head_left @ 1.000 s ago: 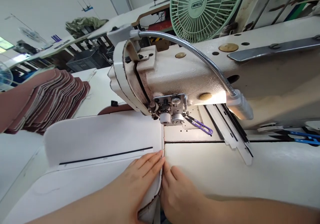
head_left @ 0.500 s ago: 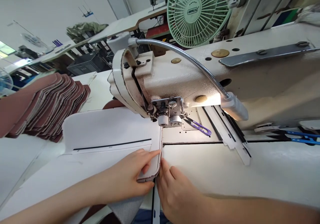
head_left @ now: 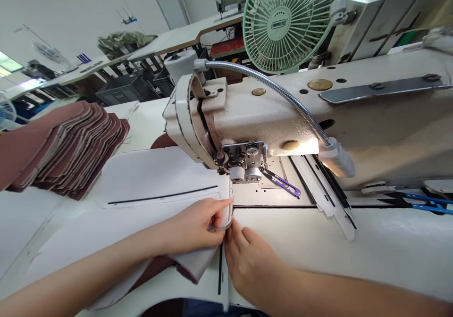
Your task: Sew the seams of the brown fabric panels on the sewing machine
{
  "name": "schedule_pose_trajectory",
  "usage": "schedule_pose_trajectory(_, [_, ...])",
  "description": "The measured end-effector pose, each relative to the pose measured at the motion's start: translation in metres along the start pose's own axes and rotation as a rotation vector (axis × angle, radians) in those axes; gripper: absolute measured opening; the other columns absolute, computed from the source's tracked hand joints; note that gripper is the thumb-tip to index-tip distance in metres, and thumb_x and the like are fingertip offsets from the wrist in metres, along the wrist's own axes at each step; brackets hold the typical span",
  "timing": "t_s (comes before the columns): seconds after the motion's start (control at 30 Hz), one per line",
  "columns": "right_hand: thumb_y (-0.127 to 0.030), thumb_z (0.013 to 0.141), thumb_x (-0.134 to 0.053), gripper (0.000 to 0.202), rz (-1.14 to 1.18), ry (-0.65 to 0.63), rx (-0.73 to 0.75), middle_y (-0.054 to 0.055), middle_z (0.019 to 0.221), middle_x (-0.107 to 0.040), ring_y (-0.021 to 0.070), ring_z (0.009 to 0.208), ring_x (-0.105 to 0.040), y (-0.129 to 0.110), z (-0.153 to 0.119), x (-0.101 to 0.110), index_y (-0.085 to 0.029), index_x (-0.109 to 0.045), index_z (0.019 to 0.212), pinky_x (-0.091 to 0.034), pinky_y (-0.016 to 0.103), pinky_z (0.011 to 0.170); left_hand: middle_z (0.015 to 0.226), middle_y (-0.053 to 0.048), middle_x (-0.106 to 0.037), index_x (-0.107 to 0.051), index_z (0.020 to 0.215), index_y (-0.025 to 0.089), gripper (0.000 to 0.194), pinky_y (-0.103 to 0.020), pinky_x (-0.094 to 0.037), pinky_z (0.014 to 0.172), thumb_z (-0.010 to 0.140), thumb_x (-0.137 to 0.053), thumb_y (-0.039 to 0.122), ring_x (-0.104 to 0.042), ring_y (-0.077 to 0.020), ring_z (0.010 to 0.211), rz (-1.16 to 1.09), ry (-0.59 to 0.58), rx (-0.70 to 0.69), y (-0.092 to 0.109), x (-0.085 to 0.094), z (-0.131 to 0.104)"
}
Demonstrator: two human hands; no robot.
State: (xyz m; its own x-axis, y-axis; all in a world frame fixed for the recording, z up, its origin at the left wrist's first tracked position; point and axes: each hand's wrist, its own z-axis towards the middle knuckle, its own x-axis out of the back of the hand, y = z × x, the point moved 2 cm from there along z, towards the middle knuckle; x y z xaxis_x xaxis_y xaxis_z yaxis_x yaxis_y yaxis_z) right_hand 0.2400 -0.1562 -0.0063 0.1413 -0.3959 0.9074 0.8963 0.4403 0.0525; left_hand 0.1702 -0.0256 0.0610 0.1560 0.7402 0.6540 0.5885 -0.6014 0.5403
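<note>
A white-faced panel with a dark, layered edge lies under the sewing machine head. A narrow black strip runs across it. My left hand rests on the panel's near right corner, index finger stretched along the edge, the other fingers curled and the thumb low at the corner. My right hand is closed against the same edge from the right, fingers together; their undersides are hidden. A folded, ribbed grey piece hangs below the left wrist. The needle area is mostly hidden behind the machine head.
Purple thread snips lie on the machine bed beside white and black strips. Blue-handled scissors are at the right. Stacked brown pieces stand left. A green fan and lamp are over the machine.
The panel has slid away from me, further under the machine head, with both hands moving along beside it. The view has shifted slightly, and more of the folded brown lining shows below.
</note>
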Motion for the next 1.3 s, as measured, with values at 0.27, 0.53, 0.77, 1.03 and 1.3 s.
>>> schedule_pose_trajectory(0.27, [-0.009,0.079,-0.053,0.024,-0.044,-0.053,0.032,0.022,0.091,-0.071,0.0319,0.092,-0.063,0.024,0.011,-0.006,-0.002,-0.070,0.095,-0.046,0.037,0.064,0.073,0.002,-0.053,-0.048,0.078,0.020,0.010,-0.025,-0.037,0.063,0.070,-0.052,0.021,-0.050,-0.0154,0.071,0.141,0.055,-0.043,-0.004,0.014,0.015])
schedule_pose_trajectory(0.53, [-0.008,0.084,-0.050,0.025,-0.085,-0.037,-0.044,0.018,0.098,-0.071,0.0289,0.102,-0.062,0.041,0.014,-0.018,-0.004,-0.069,0.100,-0.052,0.033,0.067,0.069,0.001,-0.051,-0.050,0.079,0.020,0.009,-0.028,-0.039,0.064,0.072,-0.054,0.022,-0.049,-0.0190,0.072,0.250,0.225,-0.069,-0.013,0.010,0.027])
schedule_pose_trajectory(0.77, [-0.004,0.085,-0.045,0.031,-0.136,-0.012,-0.038,0.019,0.110,-0.069,0.0266,0.106,-0.061,0.045,0.013,-0.027,-0.002,-0.067,0.106,-0.053,0.033,0.076,0.098,-0.007,-0.061,-0.053,0.094,0.017,0.015,-0.036,-0.043,0.089,0.083,-0.043,0.020,-0.053,-0.0236,0.097,0.331,0.515,-0.174,-0.039,0.022,0.031])
schedule_pose_trajectory(1.03, [-0.006,0.086,-0.047,0.033,-0.107,-0.037,-0.038,0.021,0.118,-0.065,0.0280,0.110,-0.059,0.046,0.009,-0.028,0.000,-0.063,0.114,-0.050,0.036,0.077,0.098,-0.007,-0.065,-0.061,0.087,0.015,0.015,-0.037,-0.041,0.091,0.082,-0.046,0.014,-0.053,-0.0247,0.102,0.581,0.444,0.054,-0.043,0.046,0.056])
schedule_pose_trajectory(1.3, [-0.008,0.081,-0.050,0.020,0.072,-0.034,-0.121,0.015,0.093,-0.067,0.0263,0.087,-0.058,0.041,0.017,-0.010,-0.008,-0.065,0.094,-0.044,0.036,0.069,0.084,-0.005,-0.063,-0.059,0.080,0.018,0.020,-0.029,-0.041,0.069,0.093,-0.044,0.025,-0.057,-0.0196,0.075,0.631,0.105,0.053,0.020,0.027,-0.028])
